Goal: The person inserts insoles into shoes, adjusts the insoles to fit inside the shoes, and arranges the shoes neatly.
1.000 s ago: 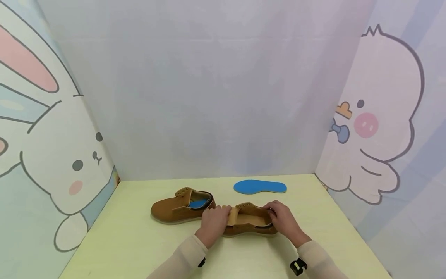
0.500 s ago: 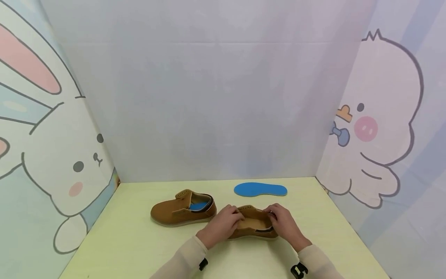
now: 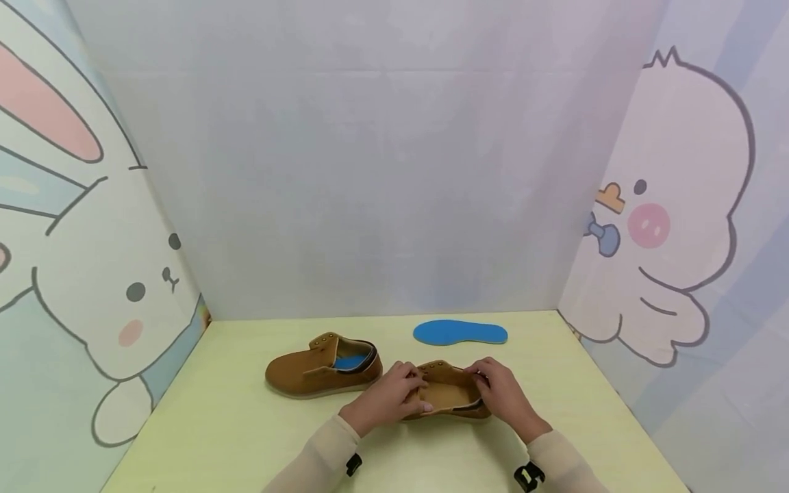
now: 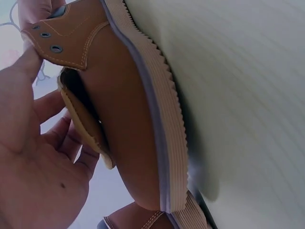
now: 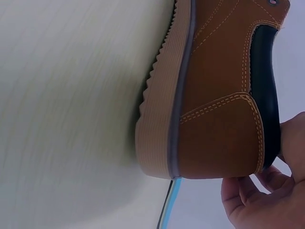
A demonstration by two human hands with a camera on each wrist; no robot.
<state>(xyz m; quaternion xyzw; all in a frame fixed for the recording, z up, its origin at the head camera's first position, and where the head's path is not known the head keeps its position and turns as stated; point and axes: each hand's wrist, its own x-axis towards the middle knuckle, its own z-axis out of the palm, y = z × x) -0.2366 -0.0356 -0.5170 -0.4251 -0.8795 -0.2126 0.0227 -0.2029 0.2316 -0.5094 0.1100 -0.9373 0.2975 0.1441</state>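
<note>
Likely to steady the nearer shoe [image 3: 456,411], your right hand [image 3: 502,390] pinches its heel [image 5: 221,140]; your left hand [image 3: 391,397] grips its opening [image 3: 446,394].

Tabletop [image 3: 209,418]: pale yellow, faint grain in the wrist views, narrows toward the rear. Behind the tabletop: light grey fabric backdrop [image 3: 382,185], soft vertical folds, one horizontal crease [image 3: 382,71] high up, mauve tint at one side. Left of tabletop: printed panel [image 3: 43,418], pale blue-green, big white cartoon rabbit [image 3: 86,294], pink inner ear and cheek. Right of tabletop: second panel [image 3: 752,397], lilac-blue diagonal bands, white cartoon chick [image 3: 690,150], orange beak, pink cheek, blue bow tie [image 3: 607,238]. Light over tabletop: diffuse, soft shadows.
</note>
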